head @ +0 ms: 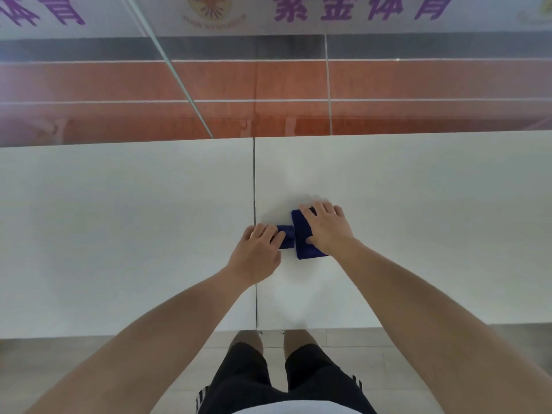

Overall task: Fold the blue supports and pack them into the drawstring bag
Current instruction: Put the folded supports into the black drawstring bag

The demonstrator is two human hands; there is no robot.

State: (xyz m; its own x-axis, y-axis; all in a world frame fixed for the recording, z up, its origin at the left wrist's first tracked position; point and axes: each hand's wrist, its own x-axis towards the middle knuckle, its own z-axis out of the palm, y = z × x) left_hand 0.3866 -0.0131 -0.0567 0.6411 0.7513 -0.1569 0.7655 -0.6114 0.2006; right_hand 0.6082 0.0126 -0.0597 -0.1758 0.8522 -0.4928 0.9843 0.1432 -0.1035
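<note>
White tabletop (418, 219) panels meet at a dark seam, with an orange sports floor behind. Just right of that seam lies a blue support (303, 234), its wider part pressed flat under the right hand (327, 228), fingers spread, grip apart. Its narrow strap end sits pinched in the left hand (260, 249), whose grip is clamped on it. Black shorts (268, 383) show below the tabletop's near edge.
</note>
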